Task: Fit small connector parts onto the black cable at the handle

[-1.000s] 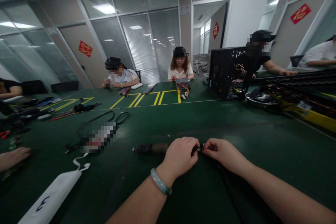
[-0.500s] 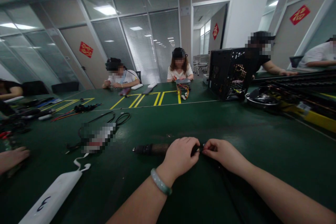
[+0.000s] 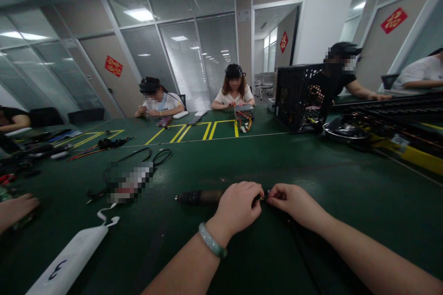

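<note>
My left hand [image 3: 238, 200], with a pale green bangle at the wrist, is wrapped over the rear part of an electric screwdriver [image 3: 209, 196]. The tool lies on its side on the green table, its brown body and black collar showing and its metal tip pointing left. At the tool's rear end, my right hand [image 3: 285, 198] is closed in a pinch. What sits between those fingertips is small and mostly hidden; a small shiny bit shows between the two hands. A dark cord [image 3: 301, 244] runs from below my right hand towards the bottom edge.
A white power bank-like block [image 3: 65, 258] marked 3 lies at front left, with a blurred-out item and black cable [image 3: 162, 156] behind it. A black computer case [image 3: 297, 97] stands at back right. Co-workers sit around the table; one person's hand [image 3: 17, 209] is at far left.
My hands stay at the screwdriver's rear end, with only a slight shift of the fingers. Across the table, a co-worker has leaned a little and the metal box with coloured wires has shifted slightly right.
</note>
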Tool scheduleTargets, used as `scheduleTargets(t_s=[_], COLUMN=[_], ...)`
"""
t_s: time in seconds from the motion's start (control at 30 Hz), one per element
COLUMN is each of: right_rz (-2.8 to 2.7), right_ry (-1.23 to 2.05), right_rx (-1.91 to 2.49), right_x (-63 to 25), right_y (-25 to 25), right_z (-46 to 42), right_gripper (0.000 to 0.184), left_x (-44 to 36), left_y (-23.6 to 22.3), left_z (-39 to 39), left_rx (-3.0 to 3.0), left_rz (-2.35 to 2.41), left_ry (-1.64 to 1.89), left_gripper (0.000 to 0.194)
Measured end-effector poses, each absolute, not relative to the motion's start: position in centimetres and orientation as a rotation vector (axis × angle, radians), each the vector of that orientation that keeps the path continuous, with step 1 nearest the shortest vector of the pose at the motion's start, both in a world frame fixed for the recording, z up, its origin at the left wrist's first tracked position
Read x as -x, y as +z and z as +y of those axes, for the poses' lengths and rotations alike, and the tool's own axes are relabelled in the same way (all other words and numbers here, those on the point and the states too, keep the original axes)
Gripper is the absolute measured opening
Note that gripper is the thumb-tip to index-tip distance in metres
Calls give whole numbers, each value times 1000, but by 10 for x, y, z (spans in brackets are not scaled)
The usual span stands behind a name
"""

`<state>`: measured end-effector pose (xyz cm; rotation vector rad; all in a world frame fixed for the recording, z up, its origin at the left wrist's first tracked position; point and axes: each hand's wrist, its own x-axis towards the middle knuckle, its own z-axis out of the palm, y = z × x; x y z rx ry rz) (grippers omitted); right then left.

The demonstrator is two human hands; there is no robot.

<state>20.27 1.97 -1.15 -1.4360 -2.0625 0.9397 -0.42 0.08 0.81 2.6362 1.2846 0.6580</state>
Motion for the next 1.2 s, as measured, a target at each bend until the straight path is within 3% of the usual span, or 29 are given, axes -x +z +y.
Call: scheduleTargets(t_s=[1.2], right_rz=[-2019], right_ry=[990], right_rx=[1439], right_x=[-202], right_y=[-12], right_z=[19], right_gripper=[18], left_x=[3], left_y=[10], left_z=[2], left_rx=[-2641], left_rz=[1315], left_ry=[600], left_gripper=[10])
